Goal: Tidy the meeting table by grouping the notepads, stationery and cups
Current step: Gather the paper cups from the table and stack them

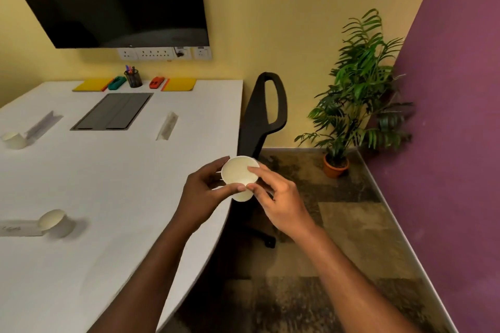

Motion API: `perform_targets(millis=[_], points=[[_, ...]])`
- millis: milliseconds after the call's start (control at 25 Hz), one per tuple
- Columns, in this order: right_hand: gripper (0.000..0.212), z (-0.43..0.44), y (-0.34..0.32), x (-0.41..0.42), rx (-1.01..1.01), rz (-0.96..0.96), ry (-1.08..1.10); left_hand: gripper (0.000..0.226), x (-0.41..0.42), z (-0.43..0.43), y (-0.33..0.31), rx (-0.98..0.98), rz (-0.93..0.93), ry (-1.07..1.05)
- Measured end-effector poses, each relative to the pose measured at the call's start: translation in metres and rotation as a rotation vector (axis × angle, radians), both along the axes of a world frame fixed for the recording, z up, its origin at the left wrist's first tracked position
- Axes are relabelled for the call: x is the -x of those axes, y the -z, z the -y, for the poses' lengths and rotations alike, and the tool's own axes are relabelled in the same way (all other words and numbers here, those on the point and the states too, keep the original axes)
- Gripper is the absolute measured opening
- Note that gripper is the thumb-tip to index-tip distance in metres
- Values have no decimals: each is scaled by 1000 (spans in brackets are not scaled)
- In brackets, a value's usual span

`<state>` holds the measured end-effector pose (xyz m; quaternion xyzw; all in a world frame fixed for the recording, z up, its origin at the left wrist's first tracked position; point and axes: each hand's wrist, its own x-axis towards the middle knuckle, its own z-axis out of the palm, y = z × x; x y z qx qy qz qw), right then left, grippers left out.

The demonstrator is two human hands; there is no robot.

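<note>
- White desk [121, 184] fills my frame's left; yellow notepads [92, 85] and pen pot [133, 79] sit upper left.
- Centre, my left hand [201, 192] and right hand [278, 197], fingers gripping the held cup [239, 173] at the desk's right edge.
- Mid-left cup [13, 139] and lower-left cup [55, 223] sit apart.

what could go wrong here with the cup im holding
1. The cup is held by the fingertips of the left hand and right hand, right at the table edge. A slip would likely send it to the floor.
2. It looks like thin paper, so a tight pinch at the rim could crush it.
3. The far cup and near cup sit well to the left, and a long reach with this light hold could drop it.
</note>
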<state>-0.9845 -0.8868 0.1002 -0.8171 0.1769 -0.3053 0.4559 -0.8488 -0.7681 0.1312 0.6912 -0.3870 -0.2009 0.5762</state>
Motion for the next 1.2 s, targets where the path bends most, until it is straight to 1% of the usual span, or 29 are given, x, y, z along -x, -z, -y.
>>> perform_targets(millis=[120, 240, 360, 480, 640, 760, 920, 1000, 1080, 1120, 1200], points=[[44, 55, -26, 22, 81, 29, 31, 59, 25, 57, -23, 55, 25, -4], [45, 106, -44, 29, 119, 67, 68, 67, 33, 112, -41, 82, 39, -5], [45, 159, -53, 25, 149, 89, 85, 69, 27, 167, -51, 107, 63, 8], [45, 223, -58, 13, 136, 86, 82, 67, 13, 231, -56, 108, 66, 23], [46, 305, -66, -12, 81, 73, 59, 57, -12, 311, -65, 132, 65, 28], [46, 366, -74, -38, 38, 96, 35, 72, -37, 369, -75, 138, 105, 7], [46, 428, -83, -75, -20, 137, -43, 75, -70, 425, -86, 135, 157, -37], [46, 449, -85, -91, -13, 144, -76, 71, -82, 443, -88, 134, 173, -56], [47, 480, -83, -115, -8, 145, -134, 59, -97, 466, -86, 136, 185, -91], [48, 495, -81, -127, 4, 150, -164, 57, -104, 478, -84, 137, 201, -115], [51, 526, -78, -153, 37, 163, -226, 65, -118, 502, -78, 124, 237, -184]])
